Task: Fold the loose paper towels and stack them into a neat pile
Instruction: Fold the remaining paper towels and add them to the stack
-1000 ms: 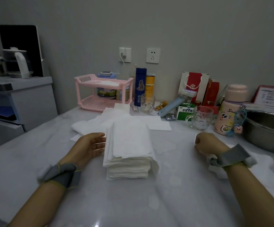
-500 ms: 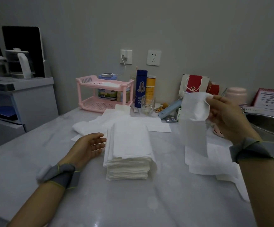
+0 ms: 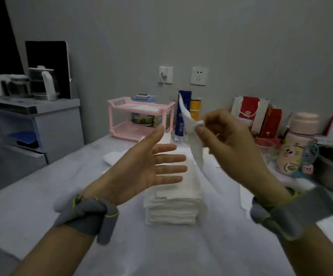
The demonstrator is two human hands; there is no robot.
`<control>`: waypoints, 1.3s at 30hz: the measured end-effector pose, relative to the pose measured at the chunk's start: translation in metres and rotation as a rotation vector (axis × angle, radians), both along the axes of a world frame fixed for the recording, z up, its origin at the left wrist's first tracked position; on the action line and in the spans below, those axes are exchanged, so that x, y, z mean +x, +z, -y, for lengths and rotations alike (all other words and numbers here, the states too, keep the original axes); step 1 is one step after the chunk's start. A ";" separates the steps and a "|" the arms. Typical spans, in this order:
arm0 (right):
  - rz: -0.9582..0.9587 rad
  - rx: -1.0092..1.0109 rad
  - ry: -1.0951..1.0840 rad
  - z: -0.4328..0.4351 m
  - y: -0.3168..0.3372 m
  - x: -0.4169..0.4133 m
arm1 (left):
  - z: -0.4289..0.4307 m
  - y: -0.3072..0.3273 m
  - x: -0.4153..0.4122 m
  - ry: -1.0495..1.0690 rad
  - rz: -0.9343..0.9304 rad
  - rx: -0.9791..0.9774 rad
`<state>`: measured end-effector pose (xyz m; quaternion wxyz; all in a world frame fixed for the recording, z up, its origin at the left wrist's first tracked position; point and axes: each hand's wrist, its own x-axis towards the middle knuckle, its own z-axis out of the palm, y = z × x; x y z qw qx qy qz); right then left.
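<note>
A pile of folded white paper towels (image 3: 171,208) sits in the middle of the pale table (image 3: 42,192). My right hand (image 3: 229,144) is raised above the pile and pinches a loose white paper towel (image 3: 195,148) that hangs down from its fingertips. My left hand (image 3: 141,166) hovers over the pile's left side, palm up, fingers straight and spread toward the hanging sheet, holding nothing. More loose white sheets lie behind the pile (image 3: 113,156) and at the right under my right forearm (image 3: 245,198).
A pink two-tier rack (image 3: 141,116) stands at the back, with bottles (image 3: 183,112), red boxes (image 3: 261,116), a pink flask (image 3: 297,142) and a steel bowl (image 3: 332,168) along the wall and right side. A grey cabinet with kettles (image 3: 34,116) stands at the left.
My right hand has carried the loose towel from the right side to above the pile. My left hand has lifted off the table beside the pile and opened toward the sheet.
</note>
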<state>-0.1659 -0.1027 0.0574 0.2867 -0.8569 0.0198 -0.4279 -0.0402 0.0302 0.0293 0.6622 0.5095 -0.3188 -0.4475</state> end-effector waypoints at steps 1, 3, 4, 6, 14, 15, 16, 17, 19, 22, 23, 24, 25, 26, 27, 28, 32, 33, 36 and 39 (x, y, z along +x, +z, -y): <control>-0.032 -0.130 -0.007 -0.013 -0.006 0.006 | 0.000 0.004 -0.002 -0.047 -0.053 -0.006; -0.091 -0.325 0.001 -0.033 -0.019 0.015 | -0.002 0.010 -0.002 -0.091 -0.137 -0.062; -0.121 -0.392 0.031 -0.039 -0.026 0.018 | -0.003 0.010 -0.001 -0.071 -0.160 -0.065; -0.149 -0.410 0.151 -0.042 -0.033 0.021 | -0.003 0.011 0.003 0.003 -0.144 -0.002; -0.163 0.759 0.063 0.017 -0.020 0.019 | -0.020 0.027 0.022 0.058 -0.093 -0.129; -0.270 0.926 0.166 0.019 -0.020 0.018 | -0.021 0.029 0.023 0.034 -0.085 -0.144; -0.337 1.073 0.282 0.020 -0.021 0.018 | -0.021 0.031 0.024 0.014 -0.076 -0.154; -0.361 1.197 0.394 0.019 -0.023 0.018 | -0.022 0.033 0.024 0.000 -0.068 -0.158; -0.320 1.333 0.546 0.017 -0.024 0.019 | -0.023 0.033 0.025 -0.012 -0.046 -0.138; -0.293 1.253 0.459 0.018 -0.027 0.023 | -0.024 0.031 0.027 0.041 0.051 -0.033; -0.288 1.178 0.357 0.019 -0.029 0.025 | -0.025 0.027 0.029 0.087 0.088 0.035; -0.283 1.088 0.255 0.021 -0.031 0.026 | -0.024 0.023 0.031 0.143 0.130 0.115; -0.278 1.004 0.176 0.021 -0.035 0.028 | -0.024 0.018 0.033 0.198 0.188 0.205; -0.281 0.932 0.122 0.022 -0.037 0.028 | -0.023 0.012 0.035 0.232 0.250 0.289; -0.292 0.874 0.087 0.020 -0.041 0.030 | -0.023 0.008 0.038 0.258 0.303 0.365; -0.305 0.818 0.056 0.019 -0.045 0.031 | -0.022 0.002 0.041 0.274 0.338 0.421; -0.319 0.564 -0.081 0.018 -0.060 0.041 | -0.026 -0.011 0.054 0.315 0.359 0.539; -0.319 0.512 -0.116 0.019 -0.064 0.044 | -0.026 -0.014 0.056 0.326 0.356 0.558; -0.289 0.422 -0.162 0.023 -0.075 0.049 | -0.024 -0.022 0.059 0.351 0.366 0.598; -0.249 0.419 -0.159 0.026 -0.083 0.052 | -0.020 -0.028 0.060 0.386 0.353 0.628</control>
